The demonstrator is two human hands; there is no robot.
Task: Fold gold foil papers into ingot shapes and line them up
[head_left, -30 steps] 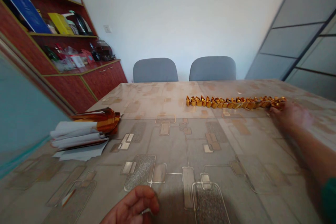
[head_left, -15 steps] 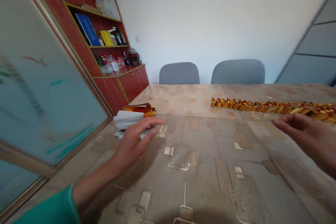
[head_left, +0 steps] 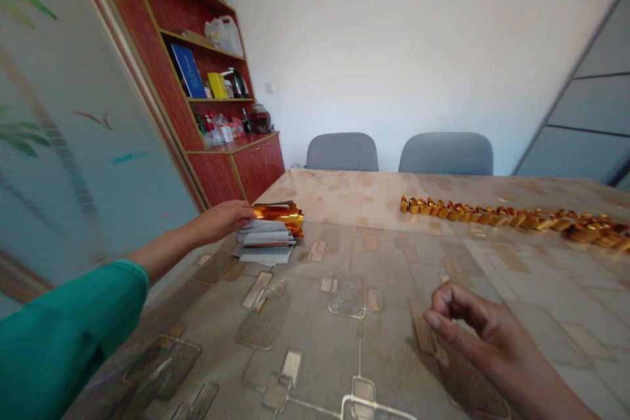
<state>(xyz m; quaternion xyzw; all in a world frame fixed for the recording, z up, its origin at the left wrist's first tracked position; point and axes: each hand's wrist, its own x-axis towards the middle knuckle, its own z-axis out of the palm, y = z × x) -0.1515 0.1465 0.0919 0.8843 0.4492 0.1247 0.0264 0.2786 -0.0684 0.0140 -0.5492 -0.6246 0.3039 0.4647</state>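
Observation:
A stack of grey-white paper (head_left: pixel 266 244) lies on the left part of the table, with shiny gold paper (head_left: pixel 281 212) behind and on it. My left hand (head_left: pixel 224 220) is at the stack's far left corner, its fingers pressed together on the edge of the gold paper; the fingertips are partly hidden. Low over the table on the right, my right hand (head_left: pixel 475 328) is curled, thumb and forefinger tips close together, and no object shows between them. Folded gold paper pieces (head_left: pixel 497 215) form a long row at the back right, beyond my right hand.
The table (head_left: pixel 325 190) has a patterned cover. Two grey chairs (head_left: pixel 342 152) (head_left: pixel 445 154) stand behind it. A red-brown shelf unit (head_left: pixel 258 161) holds bottles, a kettle and a blue folder at the left. A frosted glass door (head_left: pixel 98 118) is nearest on the left.
My left hand has moved left and back onto the gold paper. My right hand has come nearer and left, away from the gold row. The camera view has shifted slightly.

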